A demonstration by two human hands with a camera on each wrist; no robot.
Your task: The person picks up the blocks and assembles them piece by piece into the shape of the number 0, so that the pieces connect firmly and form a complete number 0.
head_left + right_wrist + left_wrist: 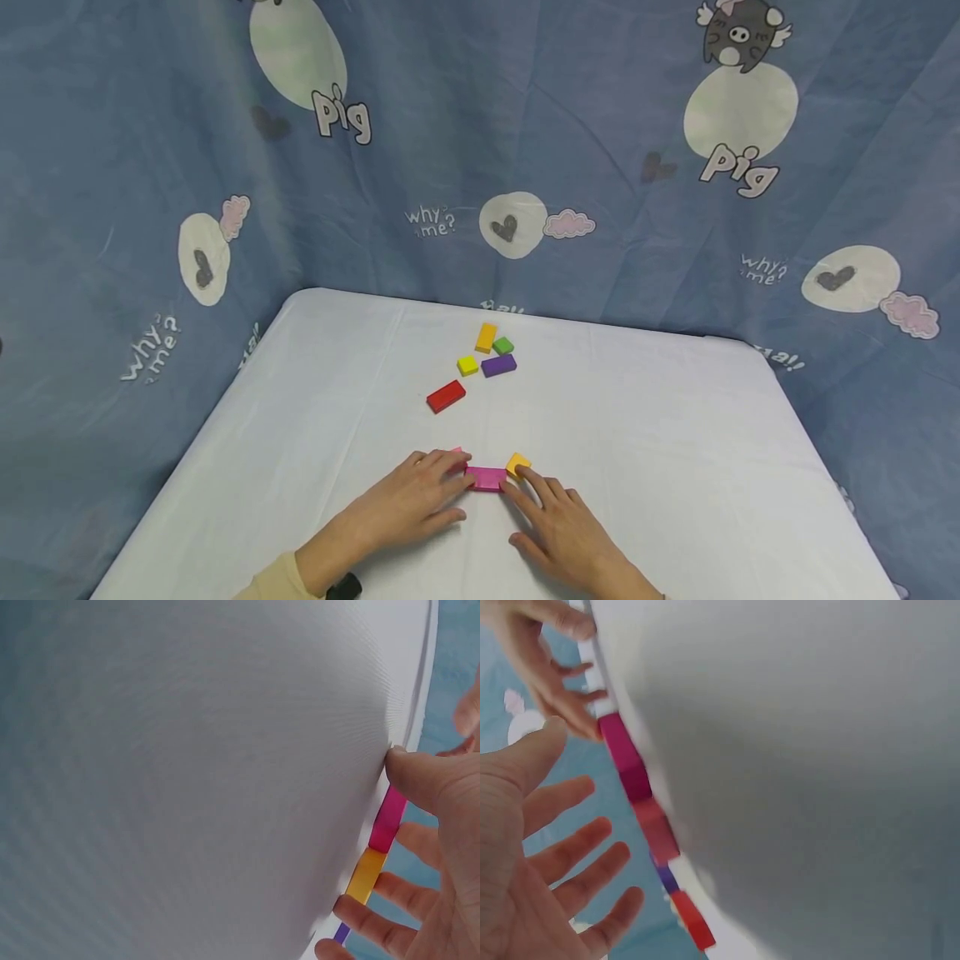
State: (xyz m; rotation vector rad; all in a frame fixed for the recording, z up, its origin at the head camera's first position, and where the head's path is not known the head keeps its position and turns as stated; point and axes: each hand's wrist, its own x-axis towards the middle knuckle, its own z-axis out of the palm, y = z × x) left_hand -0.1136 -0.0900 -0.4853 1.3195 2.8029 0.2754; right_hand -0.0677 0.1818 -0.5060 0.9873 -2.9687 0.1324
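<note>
A magenta block (489, 479) lies lengthwise between my two hands, near the front of the table. My left hand (412, 504) has its fingers spread, with the index fingertip at the block's left end. Other left fingers partly hide a pink block (457, 451), which shows better in the left wrist view (658, 831). My right hand (562, 533) reaches in from the other side, its index fingertip at the magenta block's right end. Another right finger touches a yellow-orange block (517, 463) just beyond that end. Both thumbs are held away from the blocks.
Farther back on the white table (637, 417) lie a red block (446, 397), a small yellow one (467, 365), a purple one (498, 365), a small green one (503, 345) and an orange one (486, 337). A blue printed curtain (600, 275) hangs behind the table.
</note>
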